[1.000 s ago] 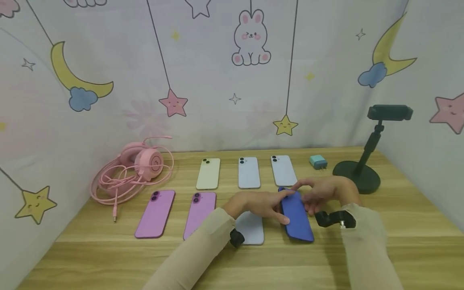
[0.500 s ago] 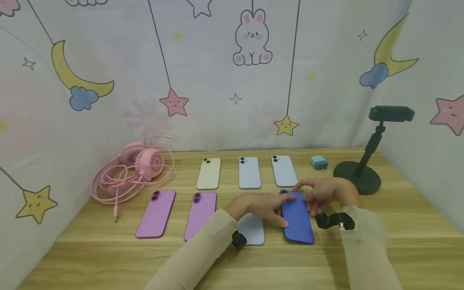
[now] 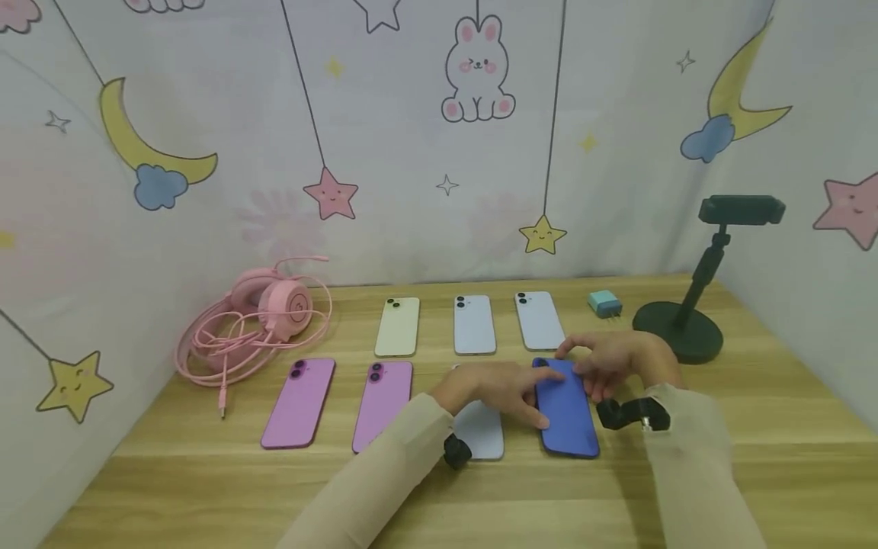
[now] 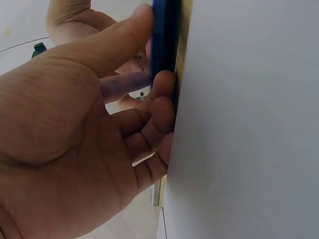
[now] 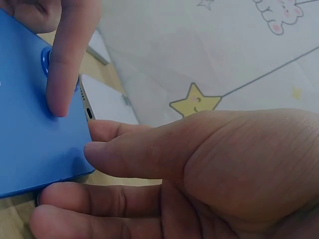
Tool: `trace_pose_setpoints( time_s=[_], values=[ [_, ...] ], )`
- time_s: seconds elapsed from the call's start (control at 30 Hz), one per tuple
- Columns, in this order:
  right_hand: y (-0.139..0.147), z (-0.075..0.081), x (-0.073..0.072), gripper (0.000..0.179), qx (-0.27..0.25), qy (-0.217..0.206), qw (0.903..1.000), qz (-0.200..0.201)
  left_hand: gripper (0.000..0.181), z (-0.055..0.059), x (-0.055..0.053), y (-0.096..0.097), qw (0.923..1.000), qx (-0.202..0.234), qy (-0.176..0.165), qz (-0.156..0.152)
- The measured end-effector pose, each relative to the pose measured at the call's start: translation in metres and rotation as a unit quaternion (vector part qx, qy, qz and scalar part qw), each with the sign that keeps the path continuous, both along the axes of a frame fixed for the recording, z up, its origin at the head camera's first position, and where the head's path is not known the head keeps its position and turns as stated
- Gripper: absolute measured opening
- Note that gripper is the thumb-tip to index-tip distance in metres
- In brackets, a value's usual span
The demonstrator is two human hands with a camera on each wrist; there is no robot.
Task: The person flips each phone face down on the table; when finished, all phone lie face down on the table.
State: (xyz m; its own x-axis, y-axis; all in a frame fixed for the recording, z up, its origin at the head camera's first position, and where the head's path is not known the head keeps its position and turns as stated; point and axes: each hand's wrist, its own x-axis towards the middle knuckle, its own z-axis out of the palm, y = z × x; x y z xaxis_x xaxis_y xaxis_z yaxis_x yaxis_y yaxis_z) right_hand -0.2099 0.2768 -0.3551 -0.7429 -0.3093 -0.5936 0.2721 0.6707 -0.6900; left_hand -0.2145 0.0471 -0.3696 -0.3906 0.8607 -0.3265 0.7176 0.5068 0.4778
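Note:
A blue smartphone lies back up on the wooden table, its camera end away from me. My left hand holds it from the left, index finger and thumb on its back. In the left wrist view the other fingers bend against the phone's long edge. At the far right corner my right hand grips the phone. The right wrist view shows the right thumb on that corner and two fingers along the side. Under my left wrist a pale blue smartphone is partly hidden.
Two pink-purple smartphones lie to the left. A pale yellow smartphone and two whitish smartphones form a back row. Pink headphones, a teal charger plug and a black stand sit near the back.
The blue smartphone, slightly tilted a second ago, now lies flat and squarer. Both hands have stayed at it, with only small shifts of the fingers.

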Motion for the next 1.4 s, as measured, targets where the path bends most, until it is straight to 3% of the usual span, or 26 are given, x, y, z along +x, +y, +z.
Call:
trace_pose_setpoints(
  time_s=[0.3,0.5,0.73,1.0,1.2,1.4],
  values=[
    [0.004,-0.003,0.004,0.037,-0.001,-0.002,1.0000,0.000,0.070,-0.004,0.001,0.004,0.9999,-0.009,0.001,-0.009],
    [0.004,0.000,-0.001,0.040,0.016,0.026,0.9995,-0.001,0.064,0.000,-0.003,0.004,0.9996,-0.016,0.014,-0.016],
    [0.003,0.002,-0.001,0.042,0.035,0.044,0.9984,0.003,0.061,0.000,-0.003,0.004,0.9996,-0.014,0.000,-0.024],
    [-0.002,0.006,-0.005,0.040,0.043,0.098,0.9936,0.036,0.053,0.005,-0.008,-0.003,0.9992,0.013,-0.003,-0.039],
    [-0.008,0.010,-0.008,0.042,0.031,0.165,0.9846,0.048,0.053,0.011,-0.016,-0.023,0.9980,0.059,-0.018,-0.016],
    [-0.015,0.013,-0.009,0.046,0.029,0.228,0.9716,0.054,0.054,0.024,-0.022,-0.047,0.9962,0.079,-0.003,0.036]
  ],
)
